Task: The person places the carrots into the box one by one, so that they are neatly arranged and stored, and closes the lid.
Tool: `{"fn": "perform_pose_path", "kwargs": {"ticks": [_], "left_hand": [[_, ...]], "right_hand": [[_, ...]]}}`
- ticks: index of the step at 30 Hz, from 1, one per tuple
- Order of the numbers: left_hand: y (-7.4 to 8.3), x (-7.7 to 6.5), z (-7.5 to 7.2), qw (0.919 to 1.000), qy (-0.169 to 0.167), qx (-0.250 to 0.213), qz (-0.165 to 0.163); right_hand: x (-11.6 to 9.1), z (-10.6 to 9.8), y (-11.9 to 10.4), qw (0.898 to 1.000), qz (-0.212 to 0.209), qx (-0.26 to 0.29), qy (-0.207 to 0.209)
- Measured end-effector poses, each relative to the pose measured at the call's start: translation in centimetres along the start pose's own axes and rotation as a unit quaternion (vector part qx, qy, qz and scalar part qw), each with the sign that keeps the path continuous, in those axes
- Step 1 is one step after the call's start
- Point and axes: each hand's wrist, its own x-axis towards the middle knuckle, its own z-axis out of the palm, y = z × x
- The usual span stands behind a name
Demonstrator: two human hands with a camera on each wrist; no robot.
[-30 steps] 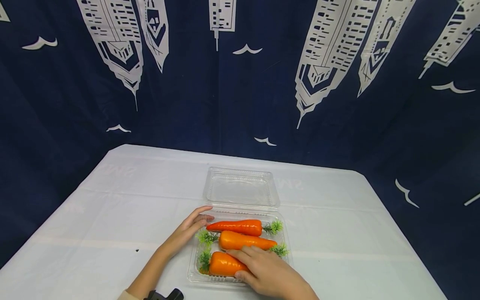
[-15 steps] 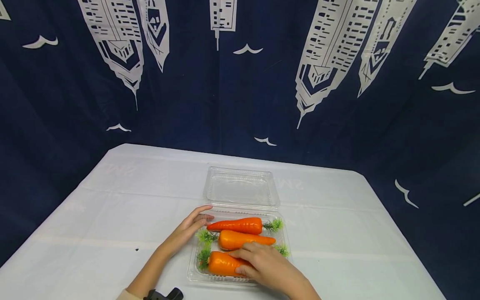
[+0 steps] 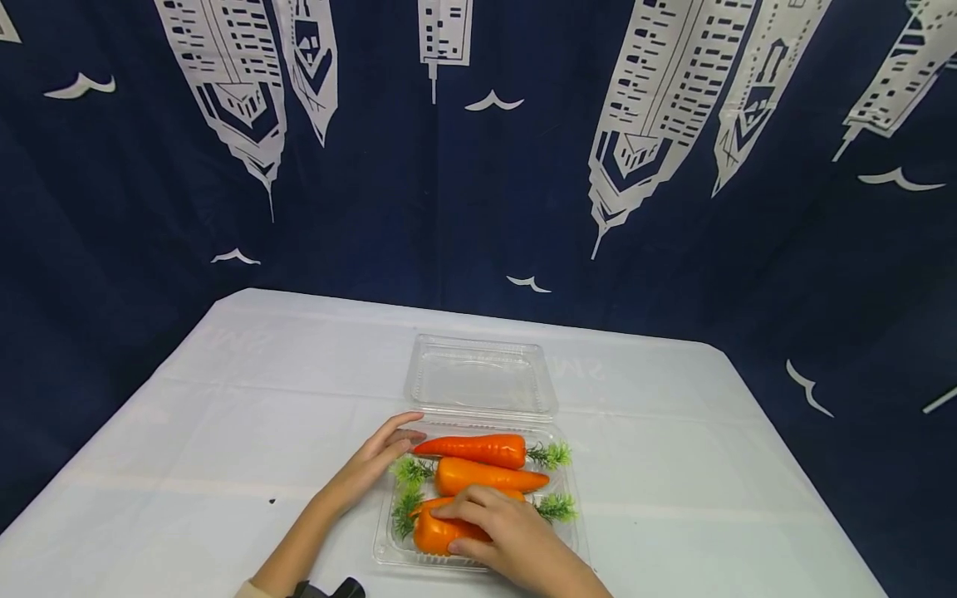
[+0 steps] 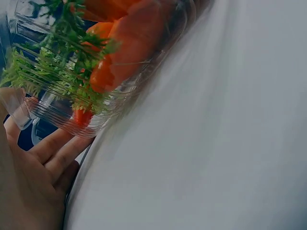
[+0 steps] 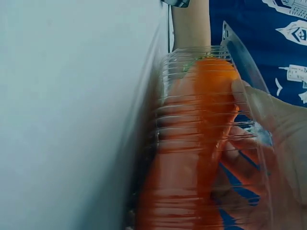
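Head view: the near carrot (image 3: 435, 533) lies along the near side of the clear tray (image 3: 385, 551), leafy end left. The right hand (image 3: 516, 536) clamps it from above—thumb on the near side, fingers on the far side—so its left end pokes out past the fingertips and its right part is hidden. Just beyond lie a partly covered carrot (image 3: 429, 504), a middle carrot (image 3: 478, 476) and a far carrot (image 3: 486, 450), all inside the tray. Packing looks nearly done: four carrots are in, one is yet to be released, and the lid (image 3: 482, 378) lies open at the far side. The left hand (image 3: 374, 458), fingers loosely extended and gripping no carrot, is at the tray's far left corner.
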Motion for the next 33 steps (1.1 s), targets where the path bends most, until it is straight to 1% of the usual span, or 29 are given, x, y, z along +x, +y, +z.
{"fn": "perform_pose_path", "kwargs": {"ticks": [4, 9, 13, 15, 18, 22, 26, 29, 33], "left_hand": [[-0.1, -0.1, 0.0, 0.9999, 0.01, -0.003, -0.009], [0.1, -0.2, 0.1, 0.9992, 0.028, -0.003, -0.028], [0.2, -0.3, 0.1, 0.9989, 0.027, -0.007, -0.039], [0.2, -0.3, 0.1, 0.9992, 0.021, -0.005, -0.034], [0.4, -0.2, 0.1, 0.9996, 0.013, 0.0, -0.026], [0.5, -0.1, 0.1, 0.9996, 0.016, 0.002, -0.024], [0.6, -0.1, 0.2, 0.9993, 0.027, 0.016, -0.021], [0.5, -0.1, 0.2, 0.9993, 0.027, 0.019, -0.016], [0.4, 0.0, 0.2, 0.9996, 0.021, -0.005, -0.017]], "right_hand": [[0.1, 0.2, 0.0, 1.0, 0.019, 0.002, -0.007], [0.4, 0.3, 0.0, 0.999, 0.028, -0.009, -0.012], [0.3, -0.1, -0.1, 0.999, 0.026, 0.001, -0.018], [0.3, -0.5, -0.2, 0.999, 0.031, 0.014, -0.022], [0.1, -1.4, -0.1, 0.998, 0.051, 0.039, -0.028], [-0.3, -3.2, 0.5, 0.994, 0.087, 0.065, -0.016], [-0.8, -4.8, 1.4, 0.987, 0.129, 0.098, 0.007], [-1.3, -5.8, 2.4, 0.981, 0.146, 0.125, 0.03], [-1.8, -6.6, 4.4, 0.971, 0.148, 0.175, 0.074]]}}
